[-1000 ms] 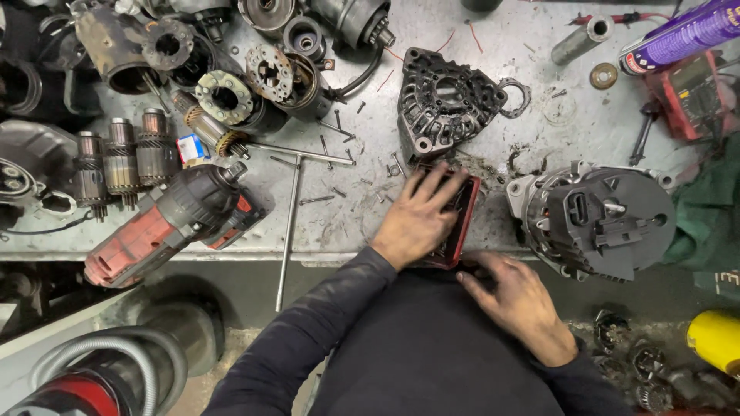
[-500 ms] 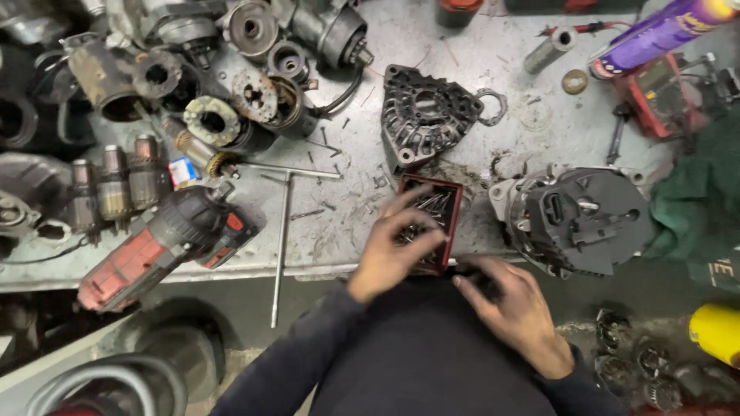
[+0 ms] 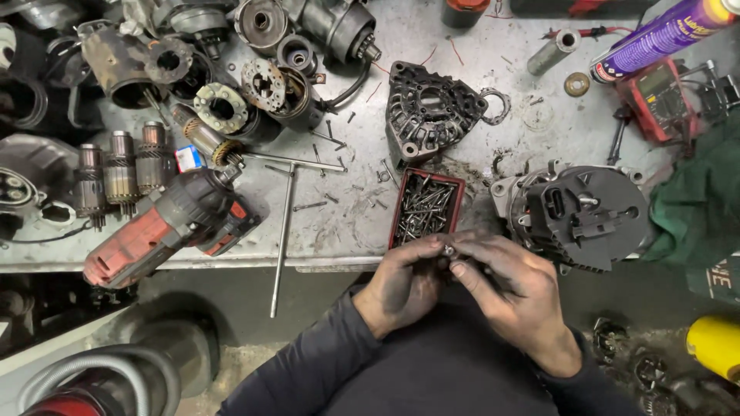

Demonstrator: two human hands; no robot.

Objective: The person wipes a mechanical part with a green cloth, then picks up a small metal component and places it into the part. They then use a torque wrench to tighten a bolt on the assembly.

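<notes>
Fingertips of both hands meet at the near edge of the bench, just below a red tray of screws (image 3: 426, 208). The left hand (image 3: 407, 283) is curled, its thumb and forefinger pinched on a small metal fastener (image 3: 447, 249), which looks like a screw or bolt though it is too small to tell for certain. The right hand (image 3: 505, 286) closes in from the other side, its fingers bent and its fingertips touching the same piece, so the part is held between the two hands rather than resting on anything. Holding it close to the body and clear of the clutter probably lets the person turn and inspect it.

The tray sits right in front of the hands, likely so loose fasteners stay together and within easy reach. Just to its right lies a grey alternator (image 3: 578, 214) on its side, its black rear cover facing up. Behind the tray a black finned housing (image 3: 428, 112) lies flat. To the left, a long T-handle wrench (image 3: 287, 216) hangs partly over the bench edge, and a red and black power tool (image 3: 169, 227) lies beside it. Further left, three armatures (image 3: 119, 173) stand side by side among other starter parts. A purple spray can (image 3: 663, 35) lies at the far right corner.
</notes>
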